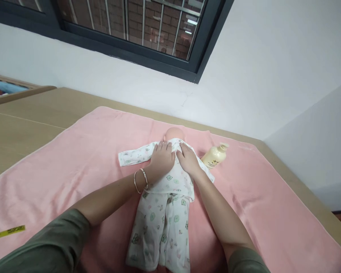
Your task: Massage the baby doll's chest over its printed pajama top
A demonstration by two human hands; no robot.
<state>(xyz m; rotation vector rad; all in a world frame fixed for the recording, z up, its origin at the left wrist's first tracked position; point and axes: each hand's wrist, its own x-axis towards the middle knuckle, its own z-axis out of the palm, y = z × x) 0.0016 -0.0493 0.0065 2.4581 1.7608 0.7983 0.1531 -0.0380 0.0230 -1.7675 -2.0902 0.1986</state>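
Observation:
A baby doll [174, 134] lies stretched out with its smooth bald head at the far end. It wears a white patterned top [172, 182] and matching white trousers [161, 227]. My left hand [162, 156] rests flat on the left side of the upper top, fingers extended. On the right side of the chest area lies my right hand [188, 159], its fingers also stretched out on the cloth. The two thumbs nearly meet in the middle. One sleeve [135, 154] points out to the left; the other is partly covered by my right forearm.
Under the doll spreads a pink cloth [96, 151] on a wooden surface [31, 125]. A cream pump bottle [214, 156] leans or lies just right of the doll. A yellow strip [7, 232] is at the left. Behind are a white wall and a dark-framed window [130, 41].

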